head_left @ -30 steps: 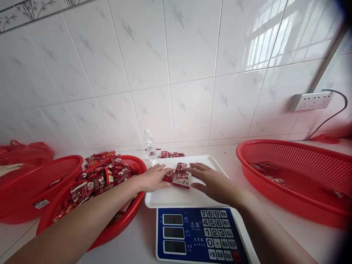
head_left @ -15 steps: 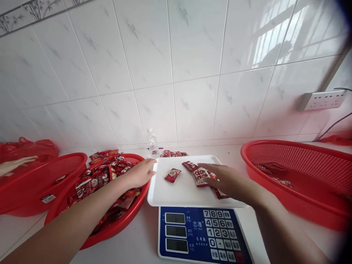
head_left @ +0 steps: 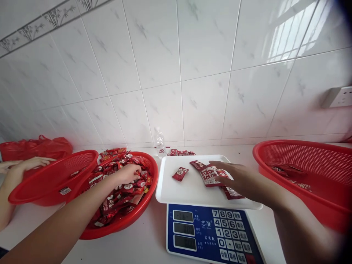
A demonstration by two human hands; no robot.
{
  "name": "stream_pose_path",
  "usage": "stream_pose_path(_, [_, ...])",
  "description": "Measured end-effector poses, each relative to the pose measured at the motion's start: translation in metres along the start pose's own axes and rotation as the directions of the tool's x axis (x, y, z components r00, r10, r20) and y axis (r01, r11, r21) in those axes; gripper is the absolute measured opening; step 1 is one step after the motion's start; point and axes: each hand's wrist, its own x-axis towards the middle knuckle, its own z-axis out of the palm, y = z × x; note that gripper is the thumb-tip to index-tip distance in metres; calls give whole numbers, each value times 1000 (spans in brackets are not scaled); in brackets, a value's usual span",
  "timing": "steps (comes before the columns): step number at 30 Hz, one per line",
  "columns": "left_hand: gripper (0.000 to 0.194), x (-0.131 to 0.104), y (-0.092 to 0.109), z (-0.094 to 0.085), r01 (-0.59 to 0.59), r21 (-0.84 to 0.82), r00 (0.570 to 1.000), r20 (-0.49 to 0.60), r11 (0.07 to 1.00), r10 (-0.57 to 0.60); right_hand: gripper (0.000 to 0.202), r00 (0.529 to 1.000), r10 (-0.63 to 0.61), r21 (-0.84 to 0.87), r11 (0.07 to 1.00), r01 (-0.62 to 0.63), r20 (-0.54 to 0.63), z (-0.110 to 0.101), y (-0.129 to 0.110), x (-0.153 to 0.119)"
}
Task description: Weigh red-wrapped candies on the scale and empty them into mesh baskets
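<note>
My left hand rests on the heap of small red packets in the full red basket; its fingers are curled, and what they pinch is too small to name. Over the right part of the white tray, my right hand hovers with fingers apart, touching or just above several red and white packets. A single red packet lies at the tray's left. The tray sits on a blue scale with number keys and three displays.
A clear bottle stands by the tiled wall, near more packets. At the right is a red basket with a few packets. Another person's hands are at the far left, beside a red basket and red bags.
My left hand has moved left from the tray's edge into the full basket. My right hand stays over the packets. The view has shifted left, showing more of the other person's hands.
</note>
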Motion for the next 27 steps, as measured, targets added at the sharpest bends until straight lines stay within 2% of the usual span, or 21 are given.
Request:
stream_pose_path(2, [10, 3, 1, -5, 24, -4, 999, -31, 1000, -24, 51, 1000, -3, -4, 1000, 3, -24, -1, 1, -1])
stream_pose_path(5, [12, 5, 14, -20, 31, 21, 986, -165, 999, -27, 50, 999, 11, -11, 1000, -12, -47, -3, 3, 0])
stream_pose_path(8, [14, 8, 45, -35, -22, -62, 964, -267, 998, 4, 49, 999, 21, 0, 1000, -21, -44, -4, 5, 1])
stream_pose_path(10, [16, 12, 71, -38, -89, -196, 966, -257, 976, 37, 45, 999, 13, 18, 1000, -13, -35, -4, 6, 1])
stream_pose_path(12, [20, 18, 96, -33, -180, -324, 970, -214, 929, 113, 42, 1000, 7, 38, 999, -6, -25, -3, 8, 2])
stream_pose_path(14, [25, 27, 117, -21, -277, -383, 958, -186, 881, 219, 41, 1000, 5, 53, 999, -4, -20, -2, 10, 3])
stream_pose_path(17, [39, 38, 140, 2, -372, -312, 927, -159, 874, 338, 40, 1000, 11, 73, 997, -10, -15, 0, 14, 5])
stream_pose_path(19, [58, 42, 151, 17, -369, -228, 929, -81, 901, 360, 42, 999, 44, 80, 996, -45, 11, 1, 17, 6])
stream_pose_path(22, [78, 43, 166, 35, -305, -167, 944, 74, 938, 320, 46, 994, 93, 80, 992, -97, 53, 2, 14, 7])
stream_pose_path(24, [83, 44, 174, 41, -296, -156, 943, 108, 942, 314, 46, 994, 93, 64, 993, -97, 64, 1, 8, 8])
stream_pose_path(27, [92, 47, 184, 40, -355, -145, 925, 89, 924, 370, 42, 994, 66, 43, 997, -70, 85, 0, -4, 10])
